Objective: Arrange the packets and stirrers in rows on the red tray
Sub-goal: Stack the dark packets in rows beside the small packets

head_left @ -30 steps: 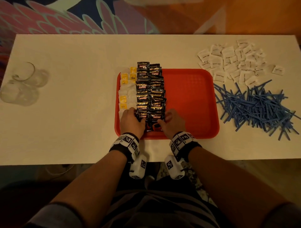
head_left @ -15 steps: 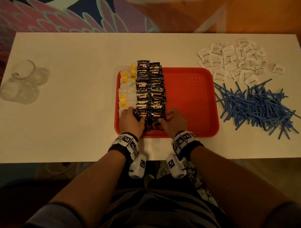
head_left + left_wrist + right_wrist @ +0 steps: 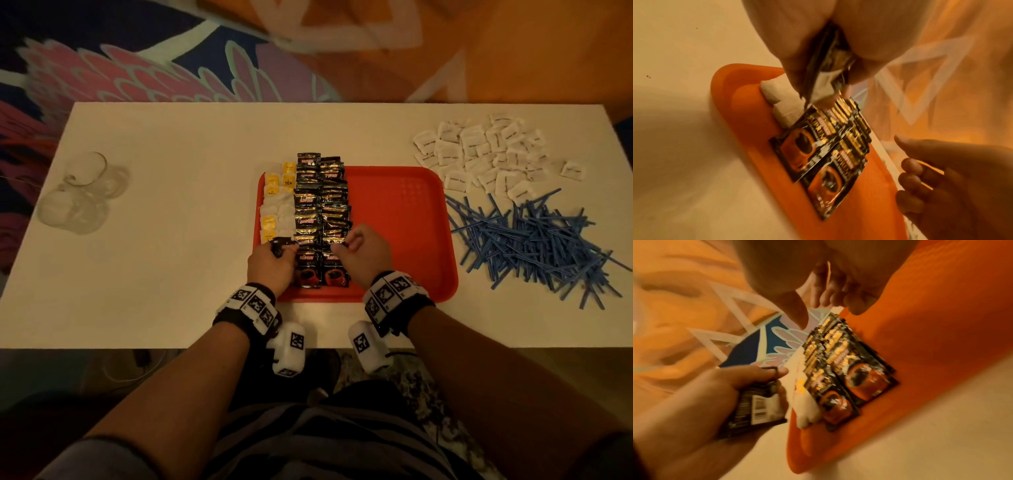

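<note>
Red moulded plastic with rounded corners and a raised rim forms the tray (image 3: 404, 219), which lies flat near the middle of a pale, matte table (image 3: 178, 274), close to its near edge. Along the tray's left side run overlapping rows: soft white and yellow tea bags (image 3: 278, 209) nearest the left rim, then two columns of glossy black foil coffee packets (image 3: 322, 212) with gold lettering, reaching from the near rim past the far rim. The left hand (image 3: 272, 269) sits at the near left corner of the tray, fingers curled round a loose black packet (image 3: 830, 65) that is crinkled in its grip; the right wrist view shows a barcode panel on that packet's back. The right hand (image 3: 364, 255) hovers over the near end of the right coffee column, fingers loosely bent, thumb and forefinger close together; whether it holds anything I cannot tell. On the table beyond the tray's far right corner lies a loose heap of small square white paper sachets (image 3: 486, 154), and beside the tray's right rim a tangled pile of thin, straight blue stirrers (image 3: 534, 240). Clear glass cups (image 3: 78, 195) stand near the table's left edge. A patterned rug (image 3: 171, 68) of pink, navy and orange lies beyond the table.
</note>
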Motion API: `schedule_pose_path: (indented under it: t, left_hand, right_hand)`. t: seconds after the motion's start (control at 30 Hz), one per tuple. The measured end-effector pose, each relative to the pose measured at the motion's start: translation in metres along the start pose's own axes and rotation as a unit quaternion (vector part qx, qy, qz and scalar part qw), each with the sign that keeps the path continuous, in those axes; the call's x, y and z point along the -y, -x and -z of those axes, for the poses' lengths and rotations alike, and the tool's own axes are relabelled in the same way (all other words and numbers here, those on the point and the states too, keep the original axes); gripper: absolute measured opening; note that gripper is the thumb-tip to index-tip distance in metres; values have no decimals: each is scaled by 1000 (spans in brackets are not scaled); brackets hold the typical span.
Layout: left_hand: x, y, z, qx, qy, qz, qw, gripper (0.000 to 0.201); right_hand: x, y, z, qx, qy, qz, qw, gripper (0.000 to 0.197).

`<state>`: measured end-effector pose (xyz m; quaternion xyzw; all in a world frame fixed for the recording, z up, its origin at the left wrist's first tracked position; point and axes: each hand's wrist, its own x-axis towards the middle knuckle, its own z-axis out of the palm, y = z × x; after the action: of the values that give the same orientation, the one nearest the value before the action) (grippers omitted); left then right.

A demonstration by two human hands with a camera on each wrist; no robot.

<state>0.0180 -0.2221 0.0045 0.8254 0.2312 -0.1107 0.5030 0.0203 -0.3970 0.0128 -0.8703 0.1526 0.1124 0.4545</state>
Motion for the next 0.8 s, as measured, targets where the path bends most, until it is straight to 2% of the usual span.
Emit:
schedule_pose_path:
  t: [0.1, 0.23, 0.3, 0.37, 0.43, 0.5, 0.57, 0.63, 0.73, 0.8]
  left_hand:
    - [-13, 6, 9, 30, 54, -2, 998, 9]
    - [-31, 14, 15, 78, 185, 17, 979, 25]
    - [-40, 17, 18, 89, 200, 29, 975, 36]
    - [-44, 18, 22, 94, 206, 55, 973, 64]
    - [-48, 20, 26, 69, 224, 67, 970, 75]
    - [-48, 20, 29, 3, 202, 38, 979, 55]
    - [-50, 22, 30, -48, 151, -21, 987, 36]
    - [-56, 27, 26, -41, 118, -63, 990, 42]
    - [-64, 32, 20, -8, 130, -64, 989, 54]
    - [-63, 28, 19, -15, 156, -44, 987, 39]
  right_hand:
    - [26, 0, 2, 100, -43, -7, 994, 21]
    - [51, 7, 7, 185, -51, 9, 981, 38]
    - [59, 11, 12, 171, -52, 15, 984, 38]
    - [66, 14, 17, 141, -64, 10, 988, 36]
    - [69, 14, 22, 119, -86, -2, 989, 43]
    - [71, 12, 25, 97, -78, -5, 992, 44]
    - [72, 12, 26, 61, -28, 21, 998, 28]
    - [76, 16, 25, 35, 11, 60, 998, 15]
    - [80, 24, 17, 32, 56, 149, 987, 17]
    - [80, 27, 13, 38, 64, 191, 979, 17]
